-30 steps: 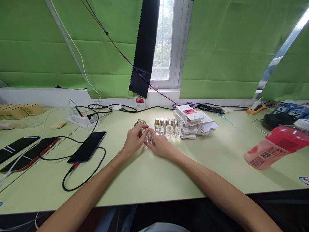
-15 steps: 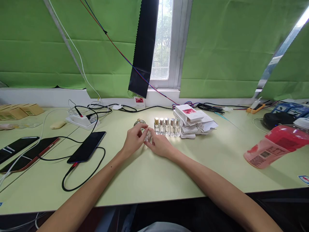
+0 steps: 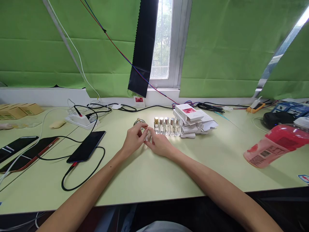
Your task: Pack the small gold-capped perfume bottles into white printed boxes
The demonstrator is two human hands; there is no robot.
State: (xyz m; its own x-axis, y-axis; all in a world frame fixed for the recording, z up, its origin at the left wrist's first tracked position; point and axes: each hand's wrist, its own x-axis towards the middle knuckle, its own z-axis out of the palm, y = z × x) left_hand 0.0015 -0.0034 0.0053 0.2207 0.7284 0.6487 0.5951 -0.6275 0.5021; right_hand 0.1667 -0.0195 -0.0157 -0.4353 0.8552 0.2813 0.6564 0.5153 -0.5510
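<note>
My left hand [image 3: 133, 136] and my right hand [image 3: 160, 143] meet over the table, fingertips closed around one small clear glass perfume bottle [image 3: 148, 136]. The fingers cover most of it, its top included. Just behind my left hand sits a round glass item with a gold-coloured top [image 3: 139, 121], partly hidden. To the right of the held bottle stands a row of several small perfume bottles [image 3: 167, 126], upright, with gold and silver caps. Beyond the row, flattened white boxes [image 3: 190, 117] with a pink-red picture lie in a pile.
On the left lie a phone on a cable [image 3: 87, 146], two more phones [image 3: 31, 153] and a white power strip [image 3: 83, 120]. A large pink drink bottle [image 3: 275, 145] stands at the right, near a black case [image 3: 277, 120]. Cables run along the back wall.
Both hands keep the same hold on the small bottle. The view has shifted very slightly; nothing else has visibly moved.
</note>
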